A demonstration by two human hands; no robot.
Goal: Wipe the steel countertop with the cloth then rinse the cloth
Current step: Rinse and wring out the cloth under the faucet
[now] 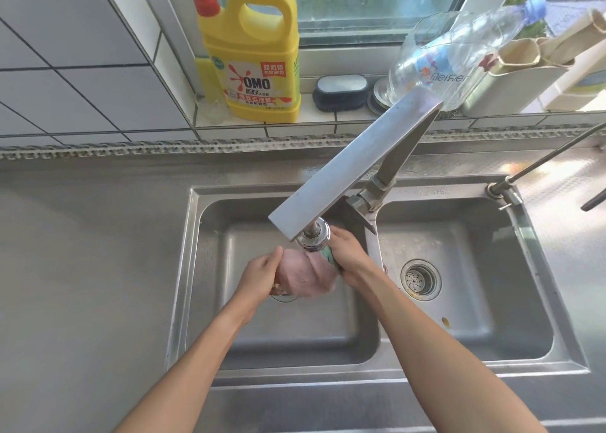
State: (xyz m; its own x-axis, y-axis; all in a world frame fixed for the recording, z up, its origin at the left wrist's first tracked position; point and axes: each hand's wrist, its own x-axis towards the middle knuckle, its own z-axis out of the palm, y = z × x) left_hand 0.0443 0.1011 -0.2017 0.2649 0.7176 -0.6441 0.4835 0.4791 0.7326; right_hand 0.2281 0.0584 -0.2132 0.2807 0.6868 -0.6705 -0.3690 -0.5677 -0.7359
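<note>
Pink cloth (308,277): bunched, held over the left basin (288,341) of a double steel sink, directly beneath the round faucet head (313,237); a green edge shows at its 2 o'clock corner, against the right hand; whether water is running cannot be told.

Left hand (260,277): at 9 o'clock of the cloth, fingers closed on its left side; forearm enters from 7 o'clock.

Right hand (347,255): at 3 o'clock of the cloth, clamped on its right end, just beside the faucet head; forearm enters from 5 o'clock. The two hands lie apart, the cloth between them.

Faucet spout (354,167): flat, square-sectioned steel, running from its base on the divider at 2 o'clock down over the left basin.

Right basin (465,301): strainer drain (420,279) at its left side; a small orange speck nearby at 5 o'clock of the drain.

Steel countertop (88,268): surrounds the sink, broad bare stretch at 9 o'clock.

Tiled sill at 12 o'clock: yellow OMO detergent jug (259,59); red-capped bottle (206,1) behind it; dark scrub brush (341,91); clear glass jar (436,59) tilted; clear plastic bottle (498,23) lying aslant.
</note>
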